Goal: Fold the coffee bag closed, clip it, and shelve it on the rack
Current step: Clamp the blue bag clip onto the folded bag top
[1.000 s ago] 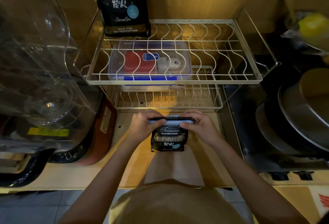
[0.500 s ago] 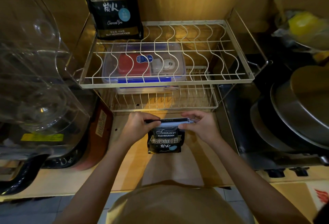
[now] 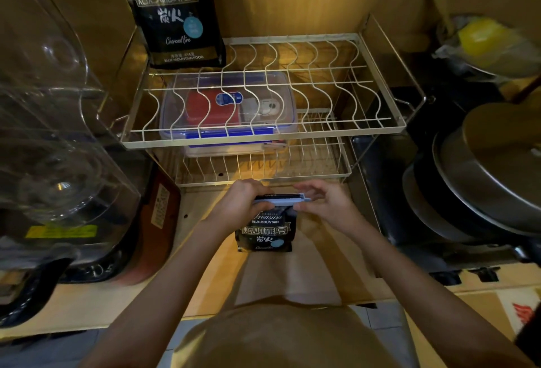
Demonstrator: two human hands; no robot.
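Note:
A small black coffee bag (image 3: 265,234) stands upright on the wooden counter just in front of the wire rack (image 3: 263,136). A pale blue clip (image 3: 281,200) lies across its folded top. My left hand (image 3: 240,206) grips the bag's top left corner and the clip's left end. My right hand (image 3: 325,205) pinches the clip's right end with thumb and fingers. A second, larger black coffee bag (image 3: 175,13) stands on the rack's upper shelf at the back left.
A clear lidded box (image 3: 228,107) with blue latches sits on the rack's lower shelf. A clear plastic appliance cover (image 3: 52,133) fills the left side. Stacked metal pans (image 3: 491,180) sit on the right, with a yellow item in a plastic bag (image 3: 480,39) behind them.
The view has tilted slightly. My right fingers have spread and shifted to the clip's right tip, and the blue clip now shows along the bag's whole top.

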